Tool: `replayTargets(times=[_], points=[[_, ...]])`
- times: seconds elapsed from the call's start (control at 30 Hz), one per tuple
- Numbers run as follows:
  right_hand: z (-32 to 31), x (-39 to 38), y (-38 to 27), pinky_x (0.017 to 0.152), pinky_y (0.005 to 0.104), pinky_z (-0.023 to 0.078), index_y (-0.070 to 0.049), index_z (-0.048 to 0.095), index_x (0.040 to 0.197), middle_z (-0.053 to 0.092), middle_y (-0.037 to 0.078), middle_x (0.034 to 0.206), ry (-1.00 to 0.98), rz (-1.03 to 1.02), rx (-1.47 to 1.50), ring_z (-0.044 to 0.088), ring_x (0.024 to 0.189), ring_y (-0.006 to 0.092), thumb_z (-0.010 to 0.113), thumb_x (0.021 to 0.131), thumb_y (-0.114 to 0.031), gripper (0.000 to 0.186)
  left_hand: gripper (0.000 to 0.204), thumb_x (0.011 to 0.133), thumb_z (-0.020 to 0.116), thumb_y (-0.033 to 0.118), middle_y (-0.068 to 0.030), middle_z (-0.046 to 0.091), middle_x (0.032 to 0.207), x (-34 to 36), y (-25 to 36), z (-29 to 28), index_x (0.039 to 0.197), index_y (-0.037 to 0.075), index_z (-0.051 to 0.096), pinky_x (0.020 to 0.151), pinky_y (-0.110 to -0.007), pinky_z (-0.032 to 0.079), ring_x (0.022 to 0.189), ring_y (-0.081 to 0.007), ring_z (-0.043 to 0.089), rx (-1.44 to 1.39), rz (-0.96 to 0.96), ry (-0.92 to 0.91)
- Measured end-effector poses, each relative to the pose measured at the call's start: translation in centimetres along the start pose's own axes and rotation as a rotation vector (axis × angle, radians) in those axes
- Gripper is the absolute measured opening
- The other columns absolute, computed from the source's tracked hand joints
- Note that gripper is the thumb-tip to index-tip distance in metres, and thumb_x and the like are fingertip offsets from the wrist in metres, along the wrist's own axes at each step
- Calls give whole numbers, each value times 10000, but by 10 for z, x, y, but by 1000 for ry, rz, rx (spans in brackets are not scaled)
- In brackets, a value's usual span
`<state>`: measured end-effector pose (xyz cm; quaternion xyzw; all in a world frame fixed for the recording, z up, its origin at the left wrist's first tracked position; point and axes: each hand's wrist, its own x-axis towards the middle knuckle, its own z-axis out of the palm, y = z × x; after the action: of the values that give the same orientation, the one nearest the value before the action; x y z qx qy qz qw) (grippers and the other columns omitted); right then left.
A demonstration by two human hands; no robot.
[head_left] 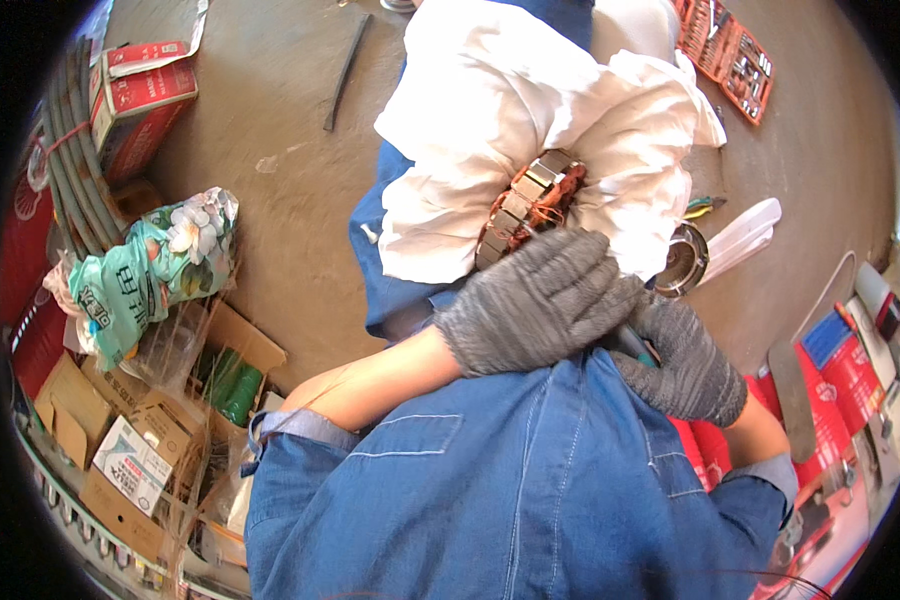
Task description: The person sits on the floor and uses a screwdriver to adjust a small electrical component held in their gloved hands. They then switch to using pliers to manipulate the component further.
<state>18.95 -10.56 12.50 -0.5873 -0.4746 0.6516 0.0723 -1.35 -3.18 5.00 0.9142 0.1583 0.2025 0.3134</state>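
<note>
A metal ring with reddish-brown windings, like a motor stator (515, 210), stands tilted in a bunched white cloth (460, 120) over my lap. My left hand (535, 305), in a dark grey knit glove, is closed over the stator's near end, its fingers together and pointing right. That hand hides the lower part of the ring. Beside it my right hand (685, 350), gloved alike, is closed around a tool with a teal handle (645, 350). The tool's working end is hidden between the hands, so its kind does not show.
Right of the cloth lie a round metal part (683, 260), pliers (705, 206) and a white strip (745, 238). An orange socket set (735, 65) is at the far right. Left are cardboard boxes (155, 430), a green bag (130, 290), coiled hose (75, 160) and a dark strip (348, 75).
</note>
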Motion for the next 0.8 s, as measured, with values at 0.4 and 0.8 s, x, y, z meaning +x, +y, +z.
replayTargets(times=[0.4,0.8], points=[[8,-13,-9,1077,408,400,16,362,1428,515,260,1311,-72,225,4,518,1236,386,666,806,-188,722,434,773,624,219,-52,649,1038,0,2,8,1191,111,659,942,-426,510,1055,-258,625,15,-41,26],[9,-7,36,1151,426,283,-19,402,1437,446,189,1431,-299,167,453,418,1332,308,726,794,-247,755,353,870,560,221,-66,620,827,26,4,14,1178,52,596,576,-383,518,685,-227,647,-119,93,-182]])
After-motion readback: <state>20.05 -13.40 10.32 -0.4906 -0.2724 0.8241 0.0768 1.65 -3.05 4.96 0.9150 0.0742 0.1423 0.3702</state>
